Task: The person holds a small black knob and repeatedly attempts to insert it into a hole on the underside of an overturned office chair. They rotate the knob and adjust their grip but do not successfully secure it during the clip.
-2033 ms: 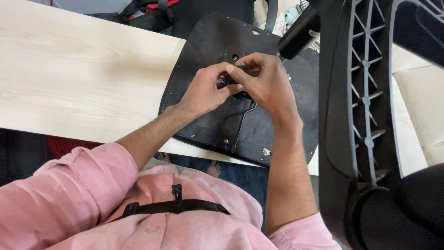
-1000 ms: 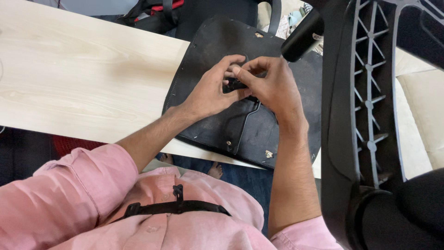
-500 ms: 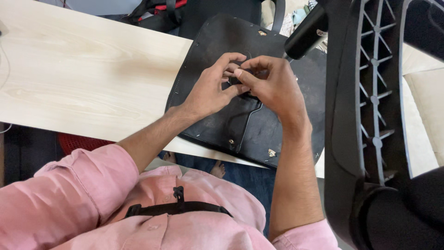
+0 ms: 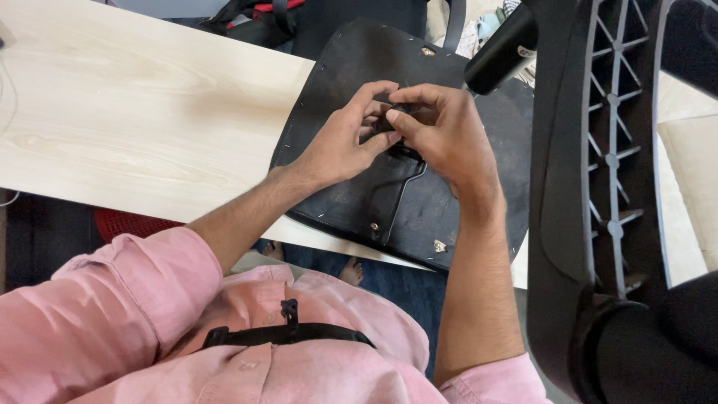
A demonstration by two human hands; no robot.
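Note:
A black chair seat pan (image 4: 344, 67) lies upside down on the edge of a light wooden table (image 4: 142, 120). My left hand (image 4: 340, 146) and my right hand (image 4: 445, 138) meet over its middle, fingertips pinched together on a small black part (image 4: 390, 123) that sits on the pan. The part is mostly hidden by my fingers. A raised bracket outline (image 4: 396, 198) and a few metal screws (image 4: 439, 245) show on the pan below my hands.
A black plastic chair back frame (image 4: 606, 187) with a ribbed lattice stands close at the right. A black cylinder (image 4: 501, 52) pokes in beside it. Dark bags (image 4: 254, 19) lie beyond the table's far edge. A red basket (image 4: 127, 223) is under the table.
Both hands stay pinched on the small part over the seat pan; fingers shift slightly. The view has drifted a little, so the pan appears further right and higher.

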